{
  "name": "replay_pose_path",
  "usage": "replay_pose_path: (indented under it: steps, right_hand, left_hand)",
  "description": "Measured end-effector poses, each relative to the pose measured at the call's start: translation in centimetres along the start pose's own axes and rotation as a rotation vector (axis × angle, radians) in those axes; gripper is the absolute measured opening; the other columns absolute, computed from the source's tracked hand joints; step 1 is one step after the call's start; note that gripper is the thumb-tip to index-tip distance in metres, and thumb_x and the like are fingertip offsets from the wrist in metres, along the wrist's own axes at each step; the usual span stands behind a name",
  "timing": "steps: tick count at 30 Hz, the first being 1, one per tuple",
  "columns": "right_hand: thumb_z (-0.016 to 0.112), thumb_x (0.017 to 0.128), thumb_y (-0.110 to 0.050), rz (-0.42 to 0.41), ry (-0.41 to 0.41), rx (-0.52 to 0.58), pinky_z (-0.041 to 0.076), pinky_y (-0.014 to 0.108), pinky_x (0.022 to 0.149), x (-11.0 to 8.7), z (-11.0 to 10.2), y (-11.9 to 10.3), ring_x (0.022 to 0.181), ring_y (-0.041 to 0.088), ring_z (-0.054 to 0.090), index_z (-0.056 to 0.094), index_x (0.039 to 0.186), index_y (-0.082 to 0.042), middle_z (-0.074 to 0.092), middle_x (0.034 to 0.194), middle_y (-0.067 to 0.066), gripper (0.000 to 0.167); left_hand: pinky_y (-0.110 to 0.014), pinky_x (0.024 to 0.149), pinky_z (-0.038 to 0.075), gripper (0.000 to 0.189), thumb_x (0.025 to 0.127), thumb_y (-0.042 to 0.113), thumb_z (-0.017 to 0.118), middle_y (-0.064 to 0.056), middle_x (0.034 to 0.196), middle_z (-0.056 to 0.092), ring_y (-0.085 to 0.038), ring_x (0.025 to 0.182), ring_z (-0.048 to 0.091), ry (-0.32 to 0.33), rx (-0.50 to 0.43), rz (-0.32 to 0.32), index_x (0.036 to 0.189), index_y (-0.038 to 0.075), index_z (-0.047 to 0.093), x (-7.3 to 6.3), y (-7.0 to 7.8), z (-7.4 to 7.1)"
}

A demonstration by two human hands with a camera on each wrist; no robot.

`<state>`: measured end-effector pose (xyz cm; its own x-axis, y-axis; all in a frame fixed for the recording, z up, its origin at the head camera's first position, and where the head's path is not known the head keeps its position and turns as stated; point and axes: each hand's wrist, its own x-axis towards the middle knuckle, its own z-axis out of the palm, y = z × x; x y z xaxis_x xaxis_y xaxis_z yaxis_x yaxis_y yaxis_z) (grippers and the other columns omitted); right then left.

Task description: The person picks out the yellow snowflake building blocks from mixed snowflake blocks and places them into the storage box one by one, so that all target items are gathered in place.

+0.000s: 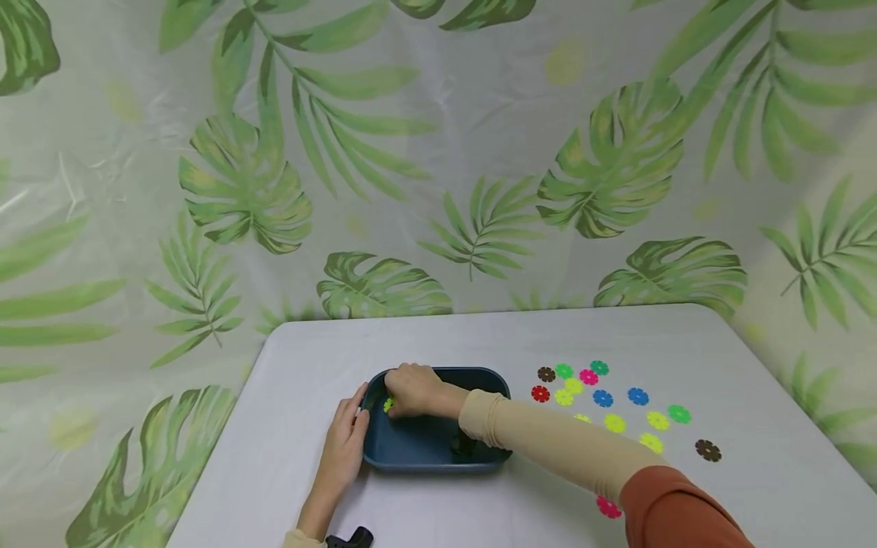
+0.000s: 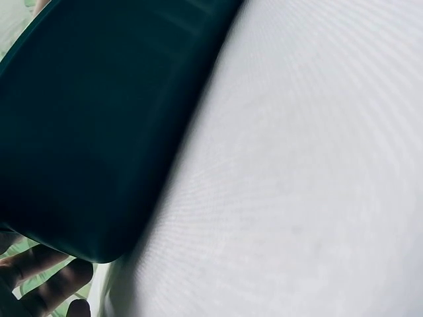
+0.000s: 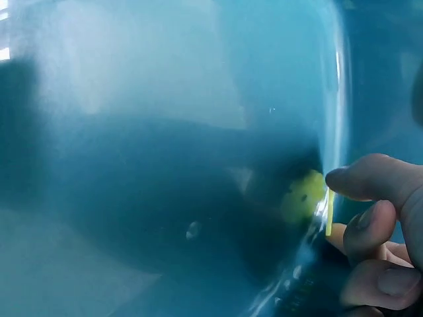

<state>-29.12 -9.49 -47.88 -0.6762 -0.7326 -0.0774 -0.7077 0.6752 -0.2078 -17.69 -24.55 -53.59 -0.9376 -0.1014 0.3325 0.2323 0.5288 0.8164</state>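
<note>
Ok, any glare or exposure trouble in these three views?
Head: mild glare on the backdrop. Left wrist: tray very dark, left hand's fingers shadowed, table bright with fine ripple-like banding. Right wrist: bright streaks down the tray's wall, shadow across its floor.

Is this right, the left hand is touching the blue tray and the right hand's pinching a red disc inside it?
Not quite: the disc is yellow, not red, as the right wrist view shows. The left hand does touch the blue tray, and the right hand pinches the disc inside it.
</note>
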Motion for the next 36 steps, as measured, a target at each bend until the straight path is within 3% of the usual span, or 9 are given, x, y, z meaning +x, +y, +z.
replay_pose_path:
  steps: [7, 15, 21, 28, 32, 36]
  right_hand:
    - [0.082, 0.085, -0.036, 0.003, 0.004, -0.030, 0.042, 0.028, 0.052, 0.0, 0.5, 0.0, 0.060, 0.011, 0.051, 0.061, 0.076, -0.019, 0.053, 0.066, -0.006, 0.029]
    - [0.082, 0.086, -0.036, 0.001, 0.021, -0.045, 0.043, 0.028, 0.054, -0.1, 0.5, -0.1, 0.060, 0.012, 0.052, 0.060, 0.073, -0.018, 0.053, 0.064, -0.005, 0.031]
    - [0.081, 0.087, -0.036, -0.019, 0.049, -0.053, 0.045, 0.029, 0.055, -0.2, 1.0, -0.1, 0.060, 0.011, 0.053, 0.063, 0.073, -0.019, 0.054, 0.062, -0.006, 0.029]
    - [0.081, 0.086, -0.042, -0.023, 0.074, -0.019, 0.037, 0.026, 0.047, -1.4, 0.7, 0.3, 0.052, 0.010, 0.046, 0.062, 0.068, -0.018, 0.050, 0.057, -0.005, 0.035]
    - [0.079, 0.088, -0.041, -0.023, 0.121, 0.017, 0.044, 0.025, 0.050, -2.5, -1.1, 0.7, 0.057, 0.007, 0.054, 0.077, 0.086, -0.016, 0.065, 0.070, -0.006, 0.025]
    - [0.076, 0.091, -0.038, -0.015, 0.206, 0.062, 0.050, 0.027, 0.058, -4.3, -3.2, 1.8, 0.066, 0.008, 0.060, 0.080, 0.106, -0.017, 0.073, 0.088, -0.005, 0.025]
  left_hand:
    - [-0.034, 0.089, 0.043, 0.044, 0.108, 0.010, 0.047, -0.015, 0.124, 0.058, -0.020, 0.100, 0.054, 0.001, 0.005, -0.006, 0.152, 0.006, 0.047, -0.1, 0.1, 0.0]
    - [-0.035, 0.091, 0.042, 0.045, 0.108, 0.012, 0.048, -0.013, 0.124, 0.058, -0.019, 0.101, 0.053, -0.007, 0.000, -0.040, 0.153, 0.014, 0.047, 0.0, 0.3, -0.1]
    - [-0.037, 0.092, 0.043, 0.045, 0.108, 0.012, 0.047, -0.014, 0.124, 0.058, -0.020, 0.101, 0.053, -0.012, 0.003, -0.055, 0.153, 0.010, 0.046, -0.1, 0.4, -0.1]
    - [-0.035, 0.092, 0.043, 0.044, 0.108, 0.012, 0.047, -0.013, 0.123, 0.058, -0.019, 0.102, 0.054, -0.015, 0.019, -0.033, 0.153, 0.008, 0.046, -0.4, 0.4, 0.2]
    - [-0.037, 0.091, 0.044, 0.044, 0.109, 0.013, 0.045, -0.013, 0.123, 0.058, -0.019, 0.102, 0.054, -0.011, 0.036, -0.030, 0.153, 0.008, 0.046, -0.4, 0.5, 0.0]
    - [-0.038, 0.089, 0.044, 0.044, 0.110, 0.016, 0.045, -0.012, 0.122, 0.058, -0.019, 0.098, 0.053, -0.010, 0.044, -0.037, 0.153, 0.007, 0.045, -0.5, 0.7, -0.2]
